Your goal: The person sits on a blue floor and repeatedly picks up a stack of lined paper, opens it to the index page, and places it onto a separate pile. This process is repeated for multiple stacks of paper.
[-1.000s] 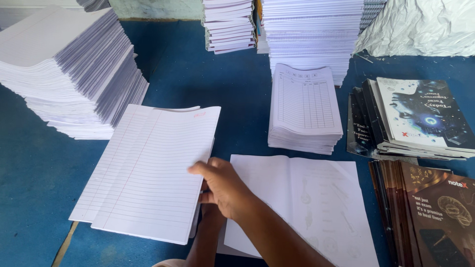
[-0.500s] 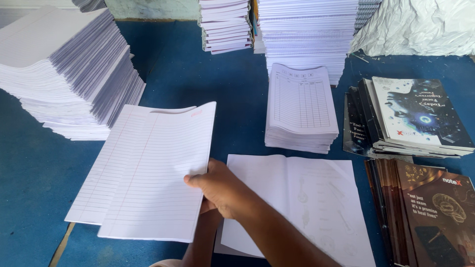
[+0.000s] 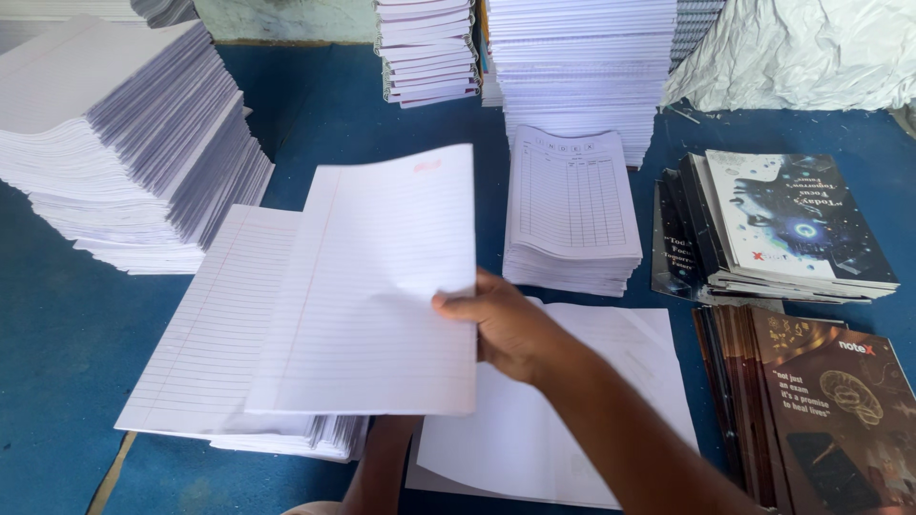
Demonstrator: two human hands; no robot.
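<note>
Right hand (image 3: 510, 329) pinches the edge of a ruled section (image 3: 377, 286), lifted and tilted above the ruled stack (image 3: 205, 343) on the blue surface (image 3: 57, 381). Left hand is hidden under the sheets; only its forearm shows, grip cannot be told. Beyond lie a white sheet (image 3: 572, 420), table-printed stack (image 3: 572, 205), covers (image 3: 792, 224), 1 tall pile (image 3: 124, 143). Judged: gathering barely begun.

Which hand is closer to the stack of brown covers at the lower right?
Right. The right hand grips the lifted sheet, left of the brown covers; the left hand is hidden beneath that sheet, farther away.
</note>
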